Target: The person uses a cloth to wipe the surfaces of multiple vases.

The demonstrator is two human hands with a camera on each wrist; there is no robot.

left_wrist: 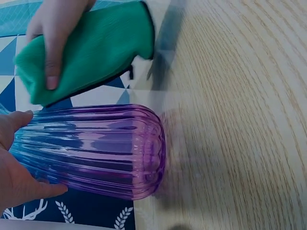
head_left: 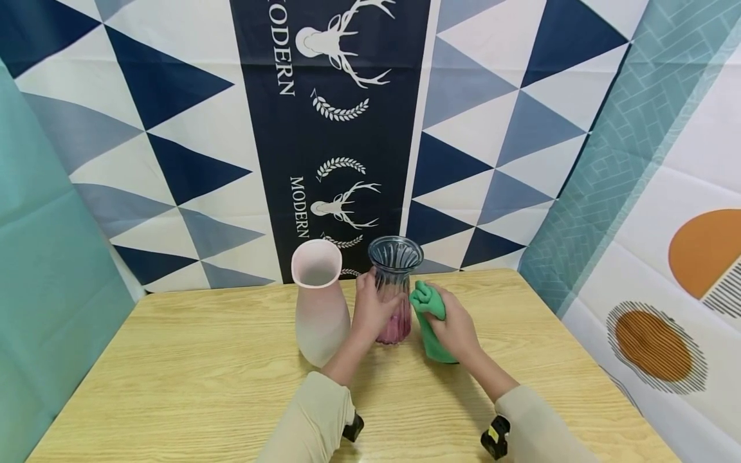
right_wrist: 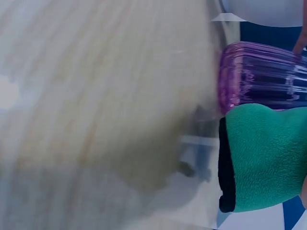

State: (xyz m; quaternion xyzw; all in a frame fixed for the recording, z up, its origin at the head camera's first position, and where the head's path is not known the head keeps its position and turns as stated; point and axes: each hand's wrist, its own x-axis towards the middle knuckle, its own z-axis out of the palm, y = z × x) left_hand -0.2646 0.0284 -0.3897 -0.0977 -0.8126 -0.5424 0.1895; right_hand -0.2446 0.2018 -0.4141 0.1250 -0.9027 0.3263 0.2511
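Observation:
A ribbed glass vase [head_left: 395, 325], blue at its flared top and pink-purple at its base, is upright on the wooden table. My left hand [head_left: 372, 308] grips its upper body, thumb and fingers on opposite sides, as the left wrist view shows with the vase [left_wrist: 105, 148]. Just right of the vase, my right hand [head_left: 457, 326] holds a green cloth [head_left: 434, 337] bunched at the top, its lower part hanging down. A dark edging runs along the cloth [right_wrist: 268, 158] in the right wrist view. Part of the right hand is hidden by the cloth there.
A tall pale vase [head_left: 322, 321] stands left of the glass one, close to my left forearm. Behind the wooden table [head_left: 202, 373] hangs a patterned backdrop [head_left: 463, 167] with triangles and deer heads. Fabric panels rise on both sides.

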